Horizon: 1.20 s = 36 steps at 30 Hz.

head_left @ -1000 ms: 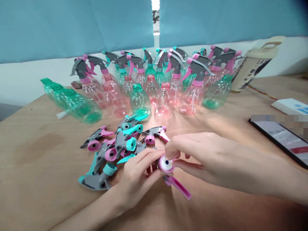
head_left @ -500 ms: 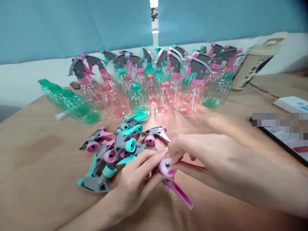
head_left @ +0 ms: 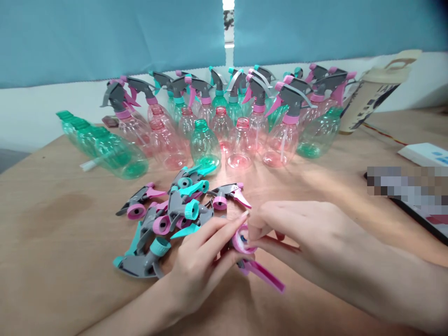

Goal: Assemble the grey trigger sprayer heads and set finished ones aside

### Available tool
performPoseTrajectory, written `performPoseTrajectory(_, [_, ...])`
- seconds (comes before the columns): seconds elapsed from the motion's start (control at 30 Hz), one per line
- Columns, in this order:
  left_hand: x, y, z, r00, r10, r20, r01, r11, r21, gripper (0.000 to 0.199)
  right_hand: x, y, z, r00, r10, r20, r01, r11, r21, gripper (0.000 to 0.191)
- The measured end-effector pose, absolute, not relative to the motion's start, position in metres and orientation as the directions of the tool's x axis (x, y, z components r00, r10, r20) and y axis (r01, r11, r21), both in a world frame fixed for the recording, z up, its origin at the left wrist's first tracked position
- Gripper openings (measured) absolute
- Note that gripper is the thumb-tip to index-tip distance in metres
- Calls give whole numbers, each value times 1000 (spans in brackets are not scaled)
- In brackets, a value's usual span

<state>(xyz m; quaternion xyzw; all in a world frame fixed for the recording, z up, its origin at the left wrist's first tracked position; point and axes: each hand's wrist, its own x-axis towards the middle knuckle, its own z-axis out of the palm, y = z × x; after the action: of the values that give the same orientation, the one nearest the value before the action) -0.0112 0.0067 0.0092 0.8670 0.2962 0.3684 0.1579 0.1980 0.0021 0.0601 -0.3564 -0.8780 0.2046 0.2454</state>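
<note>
My left hand [head_left: 203, 261] is wrapped round a pink and grey spray head [head_left: 264, 275], its pink collar facing up toward me and its pink trigger pointing down to the right. Inside the collar a white ring with a dark blue centre shows. My right hand [head_left: 297, 228] has its fingers pinched at the collar's right edge; whatever they grip, if anything, is hidden. Left of my hands lies a pile of loose spray heads, among them a turquoise-collared one [head_left: 140, 263] and a pink-collared one [head_left: 136, 205].
Behind the pile stand several pink and green bottles, such as an open green one [head_left: 205, 147]; many carry spray heads. Green bottles [head_left: 115, 149] lean at the left. A beige tumbler [head_left: 374, 93], a white box [head_left: 425, 151] and a blurred-out device [head_left: 413, 196] are at the right.
The view has shifted slightly. My right hand's fingers have moved a little at the collar, and the pink trigger has tilted slightly upward. My left hand keeps its hold.
</note>
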Motion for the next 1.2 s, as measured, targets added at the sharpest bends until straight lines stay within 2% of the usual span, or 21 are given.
performPoseTrajectory(0.27, [-11, 9, 10, 567, 647, 510, 414, -759, 503, 36, 200, 13, 65, -616, 737, 278, 548, 655, -520, 9])
performPoseTrajectory(0.5, [-7, 9, 10, 576, 615, 538, 398, -786, 473, 21, 196, 7, 64, -644, 713, 279, 521, 675, -523, 16])
performPoseTrajectory(0.77, [-3, 6, 10, 623, 628, 467, 395, -767, 505, 22, 199, 8, 69, -717, 660, 226, 489, 707, -511, 14])
performPoseTrajectory(0.97, [0, 3, 11, 549, 637, 542, 440, -771, 461, 32, 202, -16, 62, -522, 776, 354, 574, 627, -528, 12])
performPoseTrajectory(1.2, [0, -7, 19, 565, 612, 553, 407, -790, 458, 37, 203, -23, 57, -542, 698, 468, 493, 715, -496, 9])
